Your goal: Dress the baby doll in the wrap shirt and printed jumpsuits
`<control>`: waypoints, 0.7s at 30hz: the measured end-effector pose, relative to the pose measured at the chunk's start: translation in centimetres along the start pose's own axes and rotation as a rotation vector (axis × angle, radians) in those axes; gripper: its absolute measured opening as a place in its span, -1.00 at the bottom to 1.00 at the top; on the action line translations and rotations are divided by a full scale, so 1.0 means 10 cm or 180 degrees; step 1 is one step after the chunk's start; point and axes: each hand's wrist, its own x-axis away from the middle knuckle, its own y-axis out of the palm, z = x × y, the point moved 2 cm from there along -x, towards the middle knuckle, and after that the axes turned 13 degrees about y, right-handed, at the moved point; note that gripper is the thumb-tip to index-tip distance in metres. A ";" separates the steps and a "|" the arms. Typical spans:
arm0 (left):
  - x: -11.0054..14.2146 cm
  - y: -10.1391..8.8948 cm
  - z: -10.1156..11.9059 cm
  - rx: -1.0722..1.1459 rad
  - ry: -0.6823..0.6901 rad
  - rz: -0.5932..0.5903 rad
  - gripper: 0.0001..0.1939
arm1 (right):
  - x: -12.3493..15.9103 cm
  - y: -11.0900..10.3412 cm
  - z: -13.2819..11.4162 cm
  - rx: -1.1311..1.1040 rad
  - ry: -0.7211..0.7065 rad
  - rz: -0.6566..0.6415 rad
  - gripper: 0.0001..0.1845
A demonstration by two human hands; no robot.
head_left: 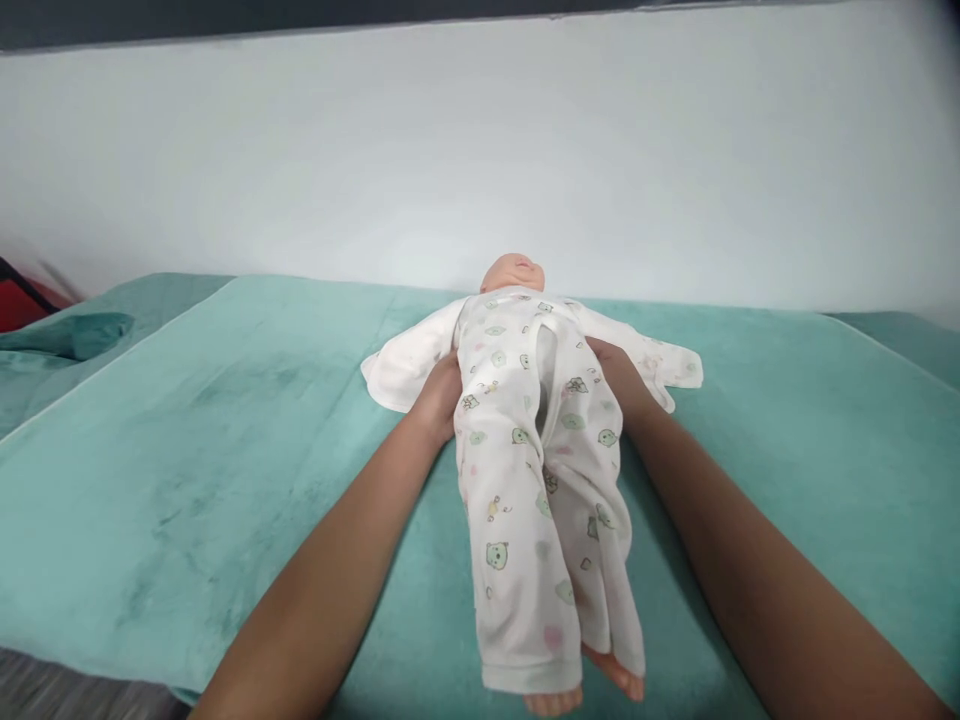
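A baby doll [517, 270] lies on its back, its head toward the wall and its bare feet toward me. White baby trousers [502, 480] with green and pink animal prints cover its legs and reach high over its body; a split shows at the crotch. A white top spreads its left-side sleeve [412, 350] and right-side sleeve [667, 362] outward. My left hand [441, 392] clasps the doll's side at the left of the trousers. Opposite it, my right hand [613, 372] clasps the other side. The fingertips of both hands are hidden behind the cloth and body.
A green cloth [247, 420] with darker smudges covers the padded surface under the doll. Behind it rises a white wall [480, 150] with a dark band along the top. Something red and black [19, 300] shows at the far left edge. Grey floor [67, 690] appears at the lower left.
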 end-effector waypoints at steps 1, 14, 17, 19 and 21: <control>0.01 -0.01 0.00 -0.0075 -0.0003 -0.0066 -0.86 | 0.04 -0.01 0.01 0.0215 -0.0128 0.0070 -0.65; 0.75 -0.23 -0.26 -0.2826 0.1578 -0.0668 -0.74 | 0.98 0.00 0.21 0.2380 -0.1331 0.0149 -0.76; 0.76 -0.21 -0.28 -0.3002 0.1542 -0.0532 -0.76 | 0.95 0.04 0.14 0.2636 -0.1047 0.0302 -0.78; 0.75 -0.19 -0.28 -0.3093 0.1513 -0.0435 -0.75 | 0.95 0.05 0.09 0.2697 -0.0945 0.0405 -0.81; 0.74 -0.19 -0.27 -0.3169 0.1464 -0.0385 -0.76 | 1.00 0.04 0.05 0.2699 -0.0967 0.0414 -0.83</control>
